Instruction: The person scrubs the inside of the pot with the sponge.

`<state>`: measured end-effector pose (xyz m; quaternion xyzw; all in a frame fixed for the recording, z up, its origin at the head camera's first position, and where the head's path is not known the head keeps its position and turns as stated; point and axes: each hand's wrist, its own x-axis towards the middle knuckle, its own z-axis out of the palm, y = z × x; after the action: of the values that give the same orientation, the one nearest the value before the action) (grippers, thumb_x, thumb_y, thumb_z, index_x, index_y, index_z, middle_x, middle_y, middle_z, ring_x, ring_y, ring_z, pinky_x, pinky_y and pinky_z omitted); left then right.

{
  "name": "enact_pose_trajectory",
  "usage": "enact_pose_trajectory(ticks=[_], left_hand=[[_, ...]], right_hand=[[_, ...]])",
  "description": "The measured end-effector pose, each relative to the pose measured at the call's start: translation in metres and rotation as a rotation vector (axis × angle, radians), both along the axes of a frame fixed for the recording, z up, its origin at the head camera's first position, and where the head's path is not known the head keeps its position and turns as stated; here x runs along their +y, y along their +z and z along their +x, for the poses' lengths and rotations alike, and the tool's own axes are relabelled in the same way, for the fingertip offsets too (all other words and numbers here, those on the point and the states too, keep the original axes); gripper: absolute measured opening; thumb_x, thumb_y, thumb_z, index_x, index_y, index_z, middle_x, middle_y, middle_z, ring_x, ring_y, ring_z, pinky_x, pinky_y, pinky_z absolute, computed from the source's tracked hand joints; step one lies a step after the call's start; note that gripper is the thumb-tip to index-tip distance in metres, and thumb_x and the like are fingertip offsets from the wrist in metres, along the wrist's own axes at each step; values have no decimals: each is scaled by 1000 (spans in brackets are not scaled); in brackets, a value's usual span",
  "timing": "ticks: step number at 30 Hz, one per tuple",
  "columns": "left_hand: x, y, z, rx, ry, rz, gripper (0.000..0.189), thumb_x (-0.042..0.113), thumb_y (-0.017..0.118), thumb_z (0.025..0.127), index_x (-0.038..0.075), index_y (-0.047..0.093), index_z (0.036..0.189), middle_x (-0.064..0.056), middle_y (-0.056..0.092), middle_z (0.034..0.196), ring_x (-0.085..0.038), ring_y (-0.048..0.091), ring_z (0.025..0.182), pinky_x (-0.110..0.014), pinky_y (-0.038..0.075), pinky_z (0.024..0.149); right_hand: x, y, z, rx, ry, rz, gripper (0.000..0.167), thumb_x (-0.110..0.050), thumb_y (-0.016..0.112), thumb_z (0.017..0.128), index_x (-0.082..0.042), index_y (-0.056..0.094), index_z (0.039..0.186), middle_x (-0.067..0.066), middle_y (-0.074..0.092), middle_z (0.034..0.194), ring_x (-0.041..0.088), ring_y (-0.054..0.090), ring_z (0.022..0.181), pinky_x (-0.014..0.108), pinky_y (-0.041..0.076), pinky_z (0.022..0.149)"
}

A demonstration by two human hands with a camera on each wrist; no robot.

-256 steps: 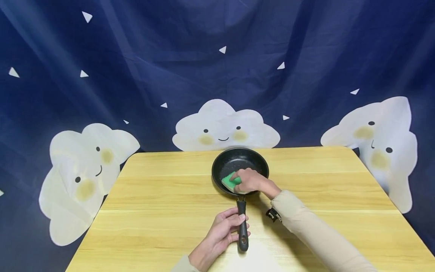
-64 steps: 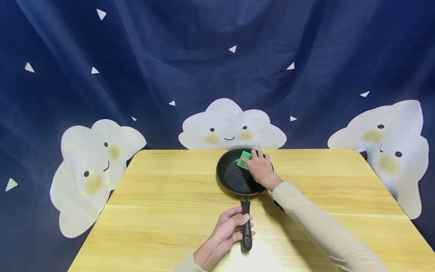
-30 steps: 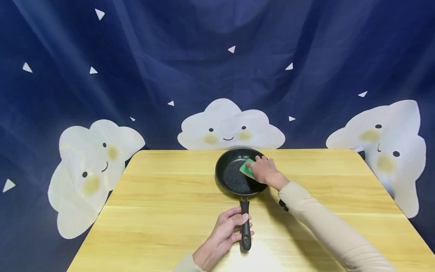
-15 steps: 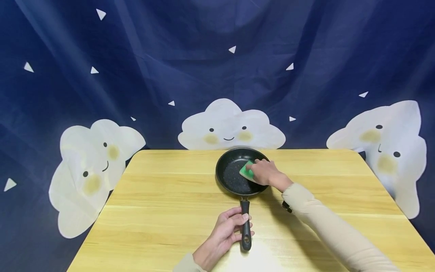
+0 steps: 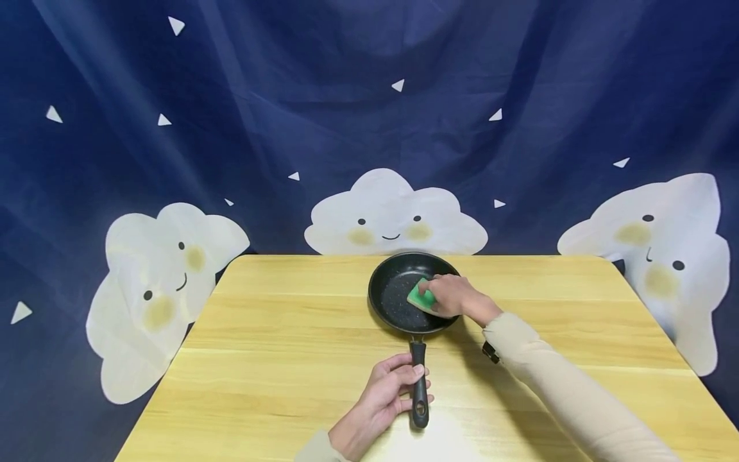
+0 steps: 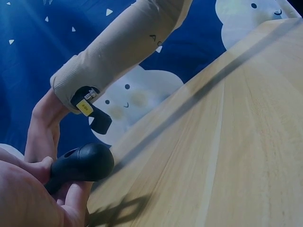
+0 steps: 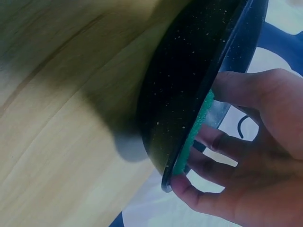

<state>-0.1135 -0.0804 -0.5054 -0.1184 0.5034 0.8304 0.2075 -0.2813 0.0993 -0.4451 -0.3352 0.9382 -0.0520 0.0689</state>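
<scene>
Wooden desk [image 5: 260, 359] carries the work: nearest, the left hand [image 5: 378, 391] holds the black handle [image 5: 419, 393] in a closed grip, and beyond it the right hand [image 5: 454, 296] pinches a green sponge [image 5: 418, 299] inside the frying pan [image 5: 392, 305], toward its right side. Wiping seems under way and unfinished, but how much is already clean I cannot tell; farthest hangs a blue curtain [image 5: 346, 77].
</scene>
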Motion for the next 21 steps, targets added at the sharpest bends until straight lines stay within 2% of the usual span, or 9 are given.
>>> enact_pose_trajectory(ticks=[5, 12, 21], left_hand=[[0, 0, 0, 0, -2, 1, 38, 4, 71, 94, -4, 59, 129, -16, 70, 105, -25, 67, 89, -58, 60, 85], [1, 0, -1, -1, -6, 2, 39, 4, 71, 94, -4, 58, 130, -16, 70, 105, -25, 67, 89, -58, 60, 84], [0, -2, -1, -13, -6, -7, 39, 5, 71, 94, -3, 59, 130, -17, 69, 107, -24, 65, 87, -57, 60, 84]], right_hand=[[0, 0, -1, -9, 24, -23, 34, -5, 77, 85, -13, 70, 117, 15, 71, 110, 35, 65, 99, 54, 59, 81], [0, -1, 2, -23, 19, -33, 34, -6, 77, 86, -13, 71, 119, 16, 69, 110, 35, 64, 100, 54, 59, 77], [-2, -3, 4, -25, 64, -56, 33, -5, 77, 85, -12, 72, 117, 16, 70, 107, 35, 65, 98, 51, 58, 82]])
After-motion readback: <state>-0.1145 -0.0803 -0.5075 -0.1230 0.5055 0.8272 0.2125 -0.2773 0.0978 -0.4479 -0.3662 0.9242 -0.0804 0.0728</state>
